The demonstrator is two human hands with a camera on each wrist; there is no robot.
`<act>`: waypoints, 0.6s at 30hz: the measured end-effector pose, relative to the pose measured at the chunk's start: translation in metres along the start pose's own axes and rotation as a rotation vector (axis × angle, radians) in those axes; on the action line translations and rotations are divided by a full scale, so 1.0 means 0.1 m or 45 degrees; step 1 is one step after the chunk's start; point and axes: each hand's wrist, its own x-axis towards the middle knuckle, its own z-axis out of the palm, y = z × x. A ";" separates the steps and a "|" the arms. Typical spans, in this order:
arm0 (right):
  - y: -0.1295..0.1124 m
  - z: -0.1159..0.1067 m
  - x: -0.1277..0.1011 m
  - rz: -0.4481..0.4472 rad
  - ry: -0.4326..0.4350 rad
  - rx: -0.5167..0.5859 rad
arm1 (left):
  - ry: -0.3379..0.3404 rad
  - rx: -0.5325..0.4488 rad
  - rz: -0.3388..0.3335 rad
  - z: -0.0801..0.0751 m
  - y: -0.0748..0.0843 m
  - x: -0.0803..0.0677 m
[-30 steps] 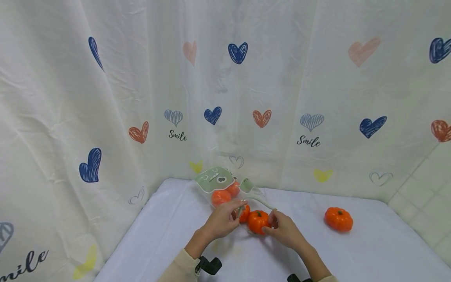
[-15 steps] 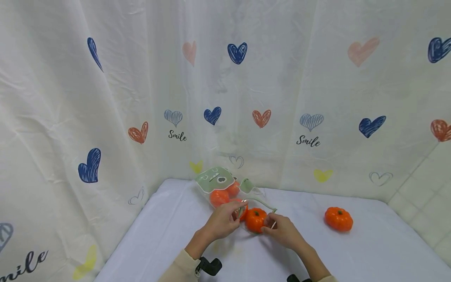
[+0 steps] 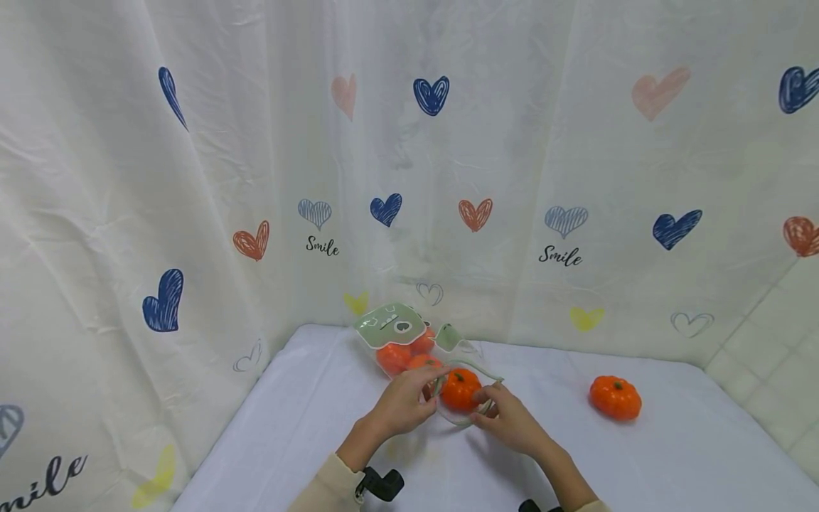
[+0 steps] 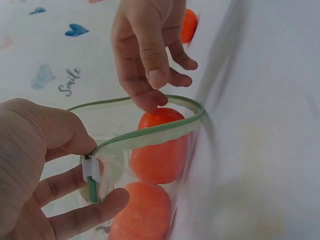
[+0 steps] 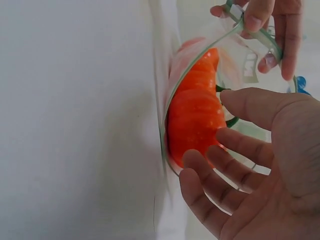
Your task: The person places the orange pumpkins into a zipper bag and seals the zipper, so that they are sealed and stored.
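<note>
A clear zip bag [image 3: 384, 326] with a green cartoon face lies on the table, its green-edged mouth toward me. Several small orange pumpkins [image 3: 393, 359] sit inside it. My left hand [image 3: 403, 400] pinches one corner of the mouth, beside the white zip slider [image 4: 91, 169]. Just within the mouth is another orange pumpkin [image 3: 459, 389] with a green stem. Right at this pumpkin is my right hand [image 3: 510, 419], its fingers loosely bent and spread, fingertips at the pumpkin's near side. The bag's rim loops around the pumpkin in both wrist views.
One more orange pumpkin [image 3: 615, 398] stands alone on the right of the white-covered table [image 3: 678, 455]. Behind the table hangs a white curtain [image 3: 499, 156] printed with hearts and "Smile".
The pumpkin at my right hand has moved left, deeper into the bag's mouth, and those inside have shifted further in. My right hand has followed slightly left; my left hand has stayed put.
</note>
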 end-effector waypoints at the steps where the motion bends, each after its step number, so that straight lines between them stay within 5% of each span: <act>1: 0.00 0.00 0.00 0.000 -0.014 0.019 | -0.002 -0.002 -0.003 0.00 0.00 0.00; 18: -0.02 0.02 0.01 0.037 -0.100 0.079 | -0.022 0.052 0.036 0.03 -0.02 0.02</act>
